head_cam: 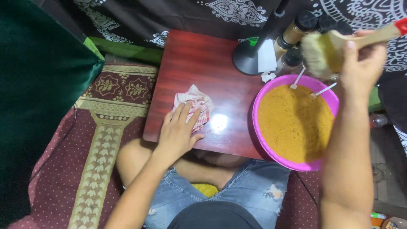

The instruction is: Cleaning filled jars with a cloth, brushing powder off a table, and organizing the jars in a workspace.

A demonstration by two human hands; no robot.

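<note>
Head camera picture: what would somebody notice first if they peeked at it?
The big pink bowl, heaped with orange-brown powder, jumps out first; it sits at the right end of the small red table with two white spoon handles poking from it. Above it the right hand holds up a wooden-handled brush. Mid-table, the left hand presses on a red-and-white checked cloth.

The cloth (193, 107) is red-and-white checked, crumpled into a loose wad; it lies on the red-brown table near its front edge, pressed flat on the near side under fingers; the brush (319, 54) has a pale wooden handle with a red end and a thick, cream bristle head; it is held raised, roughly level, bristles pointing left, above the far rim of the pink bowl.
</note>
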